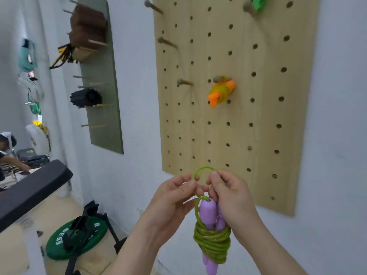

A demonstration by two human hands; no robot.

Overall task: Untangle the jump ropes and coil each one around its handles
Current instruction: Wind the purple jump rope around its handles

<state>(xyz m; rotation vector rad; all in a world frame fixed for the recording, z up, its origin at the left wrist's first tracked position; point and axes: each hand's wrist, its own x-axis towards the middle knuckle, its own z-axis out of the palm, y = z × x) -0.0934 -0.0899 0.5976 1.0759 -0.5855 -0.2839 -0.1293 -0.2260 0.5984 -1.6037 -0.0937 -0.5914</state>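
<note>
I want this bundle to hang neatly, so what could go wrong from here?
1. The green cord loop is only pinched by the left hand and right hand; a slip could let it spring loose.
2. The coil sits low on the purple handles and might slide off.

Head-worn — forward, downward (near pegboard (240, 112)); close

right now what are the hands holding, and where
The jump rope: left hand pinches its loose green loop, right hand grips the tops of the purple handles.
</note>
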